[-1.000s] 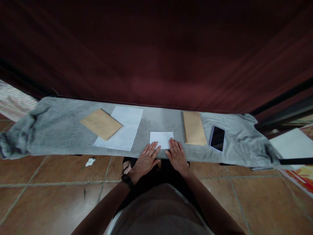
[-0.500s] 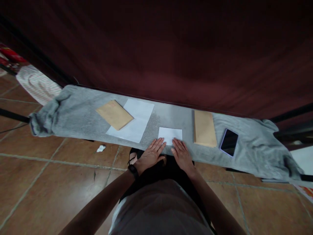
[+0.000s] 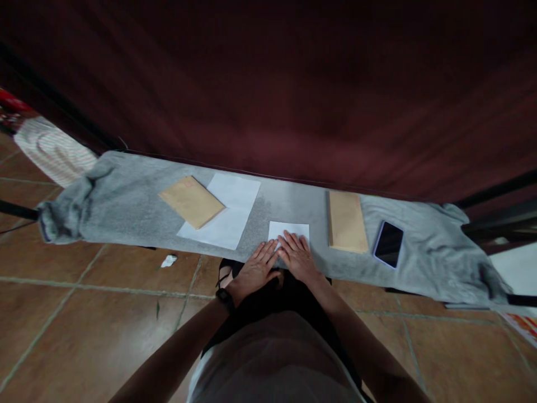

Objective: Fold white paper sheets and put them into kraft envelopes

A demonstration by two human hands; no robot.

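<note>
A small white folded-looking paper [image 3: 277,228] lies near the front edge of the narrow table, which is covered with a grey cloth [image 3: 126,207]. My left hand [image 3: 258,267] rests flat with fingers stretched over the paper's lower left corner. Across its lower right part lies my right hand [image 3: 297,257], fingers spread and pressing flat, the fingertips close to the left hand's. Both hands hide the paper's lower edge. To the left, larger white paper [image 3: 235,215] lies partly under a stack of brown envelopes [image 3: 193,201].
Another stack of brown envelopes [image 3: 347,221] lies right of the hands, with a phone [image 3: 389,244] beyond it. A dark red curtain [image 3: 268,101] hangs along the table's back. White scrap [image 3: 169,261] lies on the tiled floor [image 3: 113,319].
My right hand has moved left and further onto the small paper, closer to my left hand. The left hand stays at the lower left corner. The whole view has shifted slightly.
</note>
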